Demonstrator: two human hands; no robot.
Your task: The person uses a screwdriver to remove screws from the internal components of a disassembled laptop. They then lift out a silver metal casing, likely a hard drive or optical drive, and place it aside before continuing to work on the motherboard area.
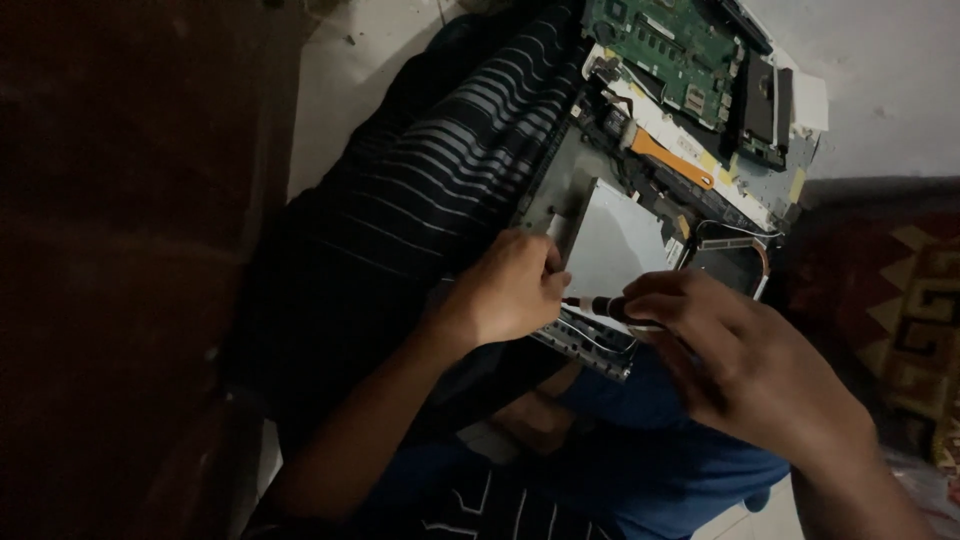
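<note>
On the lap, near centre: opened laptop chassis [600, 240] | left hand [505, 290] fingers pressing its silver drive | right hand [735, 360] fingers grasping screwdriver [600, 305] | unscrewing step, likely; steady tip needed.

dim | left side in deep shadow | soft focus, no glare

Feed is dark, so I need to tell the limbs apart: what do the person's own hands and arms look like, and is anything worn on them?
Both are bare: the left hand and right hand show no gloves, rings or watch. Both forearms are uncovered as far as the picture shows; no sleeve is visible.
</note>
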